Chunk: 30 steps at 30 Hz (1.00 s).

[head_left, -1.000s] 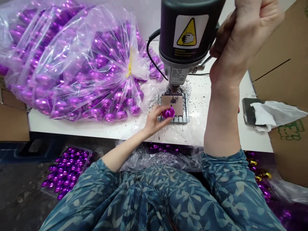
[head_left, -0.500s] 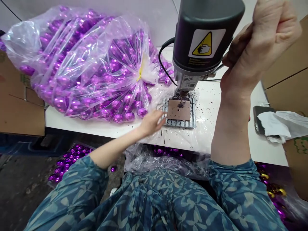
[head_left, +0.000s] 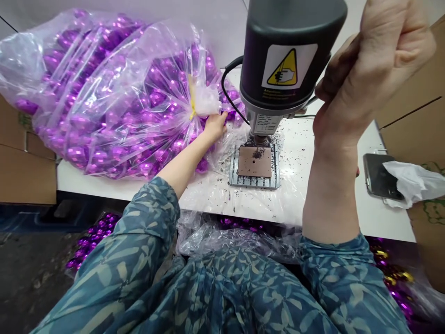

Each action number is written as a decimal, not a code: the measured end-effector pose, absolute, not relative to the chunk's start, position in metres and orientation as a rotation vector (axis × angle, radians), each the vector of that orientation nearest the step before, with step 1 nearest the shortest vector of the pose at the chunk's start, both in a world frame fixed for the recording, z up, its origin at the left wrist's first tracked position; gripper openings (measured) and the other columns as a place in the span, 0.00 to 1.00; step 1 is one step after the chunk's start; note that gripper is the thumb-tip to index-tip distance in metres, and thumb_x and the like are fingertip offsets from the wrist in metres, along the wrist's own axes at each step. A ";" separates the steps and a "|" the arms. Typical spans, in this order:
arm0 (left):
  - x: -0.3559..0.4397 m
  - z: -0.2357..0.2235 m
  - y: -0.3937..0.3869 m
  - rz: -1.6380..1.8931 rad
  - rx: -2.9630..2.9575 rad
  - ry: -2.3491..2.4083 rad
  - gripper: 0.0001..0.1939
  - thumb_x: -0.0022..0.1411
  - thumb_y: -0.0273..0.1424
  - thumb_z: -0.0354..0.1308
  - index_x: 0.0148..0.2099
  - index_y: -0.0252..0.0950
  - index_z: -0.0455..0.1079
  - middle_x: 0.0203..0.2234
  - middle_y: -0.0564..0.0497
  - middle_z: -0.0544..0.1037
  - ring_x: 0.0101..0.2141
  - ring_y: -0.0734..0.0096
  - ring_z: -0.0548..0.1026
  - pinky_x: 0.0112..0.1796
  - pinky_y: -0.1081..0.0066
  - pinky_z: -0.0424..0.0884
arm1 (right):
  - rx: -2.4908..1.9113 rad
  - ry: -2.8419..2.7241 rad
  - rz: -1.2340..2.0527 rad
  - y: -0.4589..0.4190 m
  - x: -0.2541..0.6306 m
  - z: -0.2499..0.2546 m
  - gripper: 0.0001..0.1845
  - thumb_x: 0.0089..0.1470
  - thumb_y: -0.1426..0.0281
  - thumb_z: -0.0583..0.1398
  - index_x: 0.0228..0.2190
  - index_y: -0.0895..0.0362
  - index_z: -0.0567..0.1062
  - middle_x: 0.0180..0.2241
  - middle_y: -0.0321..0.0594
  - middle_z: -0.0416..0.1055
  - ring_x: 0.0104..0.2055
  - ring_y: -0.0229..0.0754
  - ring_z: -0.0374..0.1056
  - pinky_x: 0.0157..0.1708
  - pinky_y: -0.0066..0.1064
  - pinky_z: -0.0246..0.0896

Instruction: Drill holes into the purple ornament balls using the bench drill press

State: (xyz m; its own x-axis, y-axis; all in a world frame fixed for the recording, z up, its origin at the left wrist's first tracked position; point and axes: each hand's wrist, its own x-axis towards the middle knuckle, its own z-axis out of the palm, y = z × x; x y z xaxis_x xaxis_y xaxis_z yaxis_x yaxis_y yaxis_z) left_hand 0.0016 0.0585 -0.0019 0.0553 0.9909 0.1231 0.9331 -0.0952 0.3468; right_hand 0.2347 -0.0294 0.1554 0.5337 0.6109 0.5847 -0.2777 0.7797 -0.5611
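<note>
My right hand point(head_left: 378, 69) is raised at the right of a black bench drill press point(head_left: 295, 37), its fingers closed round the press's feed lever, most of which they hide. Beneath the chuck, a brown board point(head_left: 254, 162) with a small dark hole lies on the slotted metal base point(head_left: 234, 178). My left hand point(head_left: 214, 127) reaches in beside the tied neck of a clear plastic bag point(head_left: 205, 99). Its fingertips are at shiny purple balls point(head_left: 231, 98) behind the bag's neck. Most of those fingers are hidden, so any grip on a ball is unclear.
Dark shavings lie scattered over the white table point(head_left: 295, 162) and a plastic sheet. The bag bulges with purple faceted balls at the left. A phone point(head_left: 380, 176) and white tissue point(head_left: 417, 183) rest at the right. Cardboard boxes point(head_left: 413, 88) flank the table; more balls point(head_left: 92, 241) are below.
My left hand has moved away from the board, up and forward to the balls by the bag's neck. My right hand stays on the lever. The view has shifted slightly.
</note>
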 end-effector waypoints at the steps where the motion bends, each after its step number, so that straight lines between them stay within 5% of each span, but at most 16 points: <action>1: 0.002 0.001 0.051 0.572 2.127 1.951 0.21 0.62 0.20 0.62 0.57 0.35 0.71 0.40 0.47 0.81 0.52 0.53 0.76 0.57 0.58 0.68 | -0.426 -0.849 0.544 -0.029 0.235 0.154 0.28 0.31 0.51 0.64 0.18 0.52 0.52 0.11 0.26 0.43 0.12 0.28 0.44 0.14 0.29 0.41; 10: 0.001 0.013 -0.054 1.300 1.117 1.086 0.16 0.64 0.42 0.68 0.49 0.43 0.71 0.47 0.48 0.82 0.47 0.64 0.82 0.50 0.59 0.81 | -0.412 -0.847 0.528 -0.023 0.235 0.152 0.32 0.28 0.45 0.65 0.20 0.53 0.54 0.11 0.24 0.45 0.12 0.26 0.47 0.13 0.27 0.37; 18: 0.025 -0.035 -0.069 1.248 0.995 0.984 0.25 0.54 0.36 0.77 0.51 0.41 0.73 0.49 0.47 0.83 0.51 0.62 0.82 0.57 0.57 0.78 | -0.410 -0.827 0.602 -0.027 0.234 0.155 0.33 0.22 0.47 0.64 0.21 0.53 0.52 0.10 0.22 0.46 0.11 0.25 0.46 0.13 0.24 0.39; 21: 0.035 -0.048 -0.064 1.327 1.146 1.021 0.30 0.49 0.41 0.80 0.50 0.40 0.72 0.47 0.48 0.84 0.49 0.63 0.82 0.56 0.58 0.77 | -0.418 -0.816 0.626 -0.027 0.234 0.156 0.29 0.39 0.56 0.66 0.21 0.52 0.50 0.10 0.22 0.45 0.11 0.24 0.44 0.13 0.23 0.37; 24: 0.042 -0.057 -0.060 1.335 1.264 1.061 0.32 0.50 0.47 0.79 0.50 0.40 0.71 0.46 0.47 0.84 0.48 0.63 0.82 0.54 0.58 0.77 | -0.487 -0.816 0.617 -0.027 0.234 0.157 0.21 0.63 0.73 0.53 0.21 0.53 0.50 0.10 0.22 0.43 0.11 0.23 0.41 0.14 0.21 0.38; 30: 0.049 -0.068 -0.058 1.261 1.457 1.084 0.30 0.55 0.47 0.75 0.52 0.40 0.68 0.50 0.43 0.82 0.53 0.57 0.81 0.56 0.53 0.76 | -0.552 -0.929 0.541 -0.028 0.238 0.153 0.17 0.65 0.75 0.47 0.24 0.54 0.56 0.10 0.23 0.48 0.13 0.23 0.45 0.18 0.21 0.42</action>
State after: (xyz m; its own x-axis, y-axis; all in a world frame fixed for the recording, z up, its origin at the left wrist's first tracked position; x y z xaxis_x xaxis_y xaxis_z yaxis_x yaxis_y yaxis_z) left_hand 0.0489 -0.0578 -0.0680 0.0961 0.9735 0.2073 0.0589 -0.2135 0.9752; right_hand 0.2385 -0.0279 0.1534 0.4892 0.6453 0.5868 -0.1922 0.7360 -0.6491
